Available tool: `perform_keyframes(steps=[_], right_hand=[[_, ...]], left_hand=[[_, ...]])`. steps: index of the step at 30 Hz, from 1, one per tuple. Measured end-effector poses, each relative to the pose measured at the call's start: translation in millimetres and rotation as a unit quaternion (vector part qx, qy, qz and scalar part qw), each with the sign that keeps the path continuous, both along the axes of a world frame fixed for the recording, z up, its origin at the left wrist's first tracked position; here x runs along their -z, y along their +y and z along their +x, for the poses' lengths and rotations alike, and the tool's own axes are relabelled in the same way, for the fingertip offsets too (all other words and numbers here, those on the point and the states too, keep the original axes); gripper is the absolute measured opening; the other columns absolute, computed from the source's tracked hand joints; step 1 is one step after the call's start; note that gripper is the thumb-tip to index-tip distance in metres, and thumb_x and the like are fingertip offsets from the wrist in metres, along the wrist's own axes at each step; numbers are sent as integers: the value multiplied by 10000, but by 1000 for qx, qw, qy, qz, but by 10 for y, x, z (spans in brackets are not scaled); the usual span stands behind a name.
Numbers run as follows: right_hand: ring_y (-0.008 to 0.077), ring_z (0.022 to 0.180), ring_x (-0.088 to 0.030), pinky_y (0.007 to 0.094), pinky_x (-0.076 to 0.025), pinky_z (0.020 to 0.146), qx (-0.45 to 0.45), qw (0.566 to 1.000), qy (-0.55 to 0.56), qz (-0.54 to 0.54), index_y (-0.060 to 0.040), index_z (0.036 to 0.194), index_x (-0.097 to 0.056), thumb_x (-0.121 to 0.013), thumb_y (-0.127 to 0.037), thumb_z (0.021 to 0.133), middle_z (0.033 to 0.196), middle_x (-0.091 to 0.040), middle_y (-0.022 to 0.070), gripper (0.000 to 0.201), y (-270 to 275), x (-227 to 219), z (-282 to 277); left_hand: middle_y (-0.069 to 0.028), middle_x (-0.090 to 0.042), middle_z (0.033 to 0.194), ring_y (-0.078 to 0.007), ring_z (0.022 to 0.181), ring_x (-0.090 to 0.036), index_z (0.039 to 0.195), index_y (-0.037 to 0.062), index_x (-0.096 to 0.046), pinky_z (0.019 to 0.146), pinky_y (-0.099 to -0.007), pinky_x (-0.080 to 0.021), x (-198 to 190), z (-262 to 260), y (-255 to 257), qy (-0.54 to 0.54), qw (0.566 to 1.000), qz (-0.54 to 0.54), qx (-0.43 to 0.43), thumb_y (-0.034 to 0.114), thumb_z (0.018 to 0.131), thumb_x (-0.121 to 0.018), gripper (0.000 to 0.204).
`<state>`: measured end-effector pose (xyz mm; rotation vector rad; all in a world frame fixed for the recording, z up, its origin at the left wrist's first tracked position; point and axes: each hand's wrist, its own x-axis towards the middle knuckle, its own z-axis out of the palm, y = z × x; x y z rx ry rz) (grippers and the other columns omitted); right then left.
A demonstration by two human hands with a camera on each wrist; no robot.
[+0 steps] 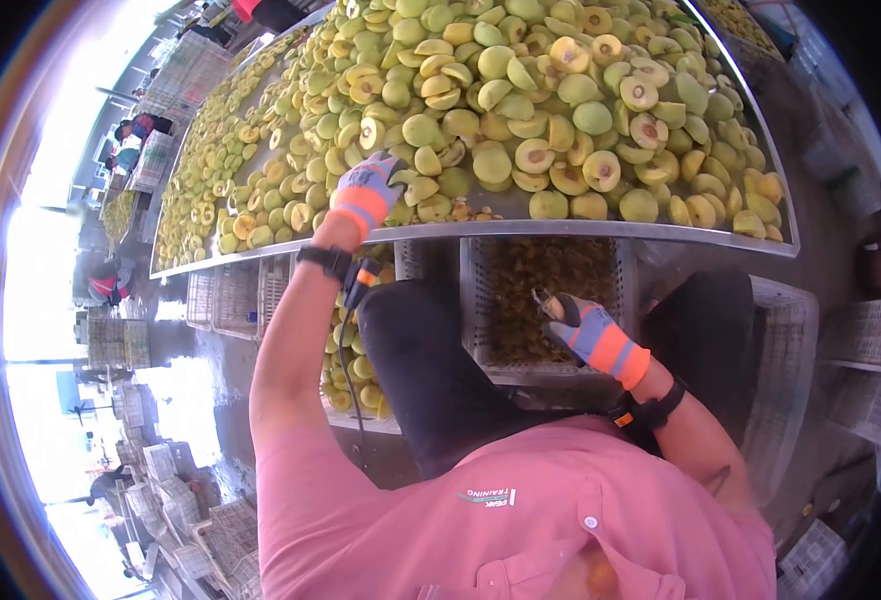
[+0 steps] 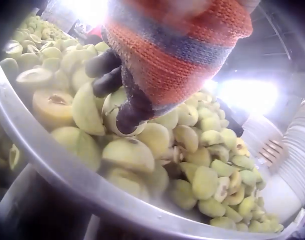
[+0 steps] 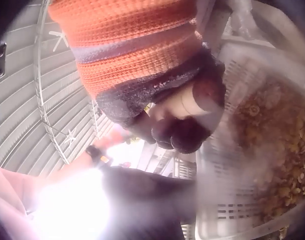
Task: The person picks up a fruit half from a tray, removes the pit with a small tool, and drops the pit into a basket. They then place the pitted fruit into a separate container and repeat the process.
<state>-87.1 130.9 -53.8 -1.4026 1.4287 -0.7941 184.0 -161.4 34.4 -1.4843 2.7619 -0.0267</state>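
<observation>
My left hand (image 1: 365, 192), in an orange and grey knit glove with dark fingertips, reaches over the near edge of a heaped metal table. Its thumb and fingers curl round a pale green stone fruit (image 2: 112, 111) among other fruit halves (image 2: 128, 154). Lower and to the right, my right hand (image 1: 597, 338), gloved alike, grips a small tool by its wooden handle (image 3: 181, 102). The tool's metal tip (image 1: 538, 296) points away from the palm, above a white crate (image 1: 472, 300) of brownish-yellow scraps (image 1: 550, 270).
A raised metal rim (image 1: 460, 230) edges the table, which bears many whole and halved fruits (image 1: 535, 155). Below it, a crate of yellow-green fruit (image 1: 345, 365) stands by my left knee. A cable (image 1: 350, 400) hangs from the left wrist. Crates (image 1: 175, 460) stack at far left.
</observation>
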Motion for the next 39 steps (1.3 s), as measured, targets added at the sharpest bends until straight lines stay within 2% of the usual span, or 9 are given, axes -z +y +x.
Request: perform_keyframes(steps=[3,6,12,15,18,21,26,29,39], right_hand=[[145,622,-601,270,-439,519,75,904,-390,158,-71,992,-611,-606,-288,902,715,-602,56,235,-97,-231,-13],[56,497,-530,206,-364,400,84,870,-446,191,-84,993,-626,-587,-318,929,661,-547,-15,245,-207,-589,-82],[82,373,-454,229,-293,311,100,899,-420,71,-79,972,-662,-638,-406,885,598,-524,-22,339,-185,-578,-139],[72,396,-463,219,-301,326,128,903,-392,120,-69,964,-665,-655,-420,869,597,-526,-19,364,-113,-745,-251],[58,402,-463,210,-286,319,93,918,-372,99,-62,984,-662,-657,-400,871,592,-527,-18,356,-101,-796,-298],[78,521,-551,238,-400,402,72,927,-355,96,-65,1024,-653,-663,-378,871,655,-571,-2,349,-132,-737,-270],[225,779,-637,345,-499,690,143,953,-227,-140,-32,1072,-620,-670,-264,847,834,-662,103,328,-218,-327,-103],[320,821,-632,378,-497,730,104,978,-114,-139,-36,1057,-617,-657,-194,811,877,-662,170,295,-191,-343,-88],[295,724,-620,371,-480,669,71,993,-99,-6,-1,955,-640,-648,-171,780,820,-657,182,244,-178,-311,-63]], left_hand=[[-154,-572,1231,-329,1110,-554,1179,93,-613,931,-394,-463,-371,-230,712,231,965,-17,127,121,801,-668,383],[-139,-574,1246,-338,1094,-574,1141,67,-639,933,-372,-476,-565,-639,1490,326,931,34,159,-1,751,-681,398],[-163,-548,1282,-327,1113,-574,1223,18,-565,926,-396,-477,-182,-1084,2064,295,921,15,253,4,770,-665,464],[-162,-562,1267,-271,1125,-573,1242,-28,-534,931,-378,-476,-173,-1156,2184,488,835,245,67,72,859,-604,401],[-138,-602,1146,-217,967,-611,1253,-7,-524,832,-306,-498,-20,-1140,1993,505,829,179,160,-15,825,-581,432],[-121,-634,1020,-220,878,-628,1211,-13,-530,748,-320,-513,501,-1283,1984,571,783,230,87,20,894,-532,319],[-77,-659,955,-143,832,-632,1105,-23,-543,748,-280,-523,611,-1392,1979,500,865,19,38,284,1029,-366,362],[-76,-661,933,-144,830,-634,1087,-19,-560,734,-284,-527,474,-1417,1982,716,631,283,-95,285,1011,-408,348],[-53,-648,872,-130,781,-610,994,12,-601,699,-267,-498,595,-1468,2040,729,630,264,-47,278,985,-471,296]])
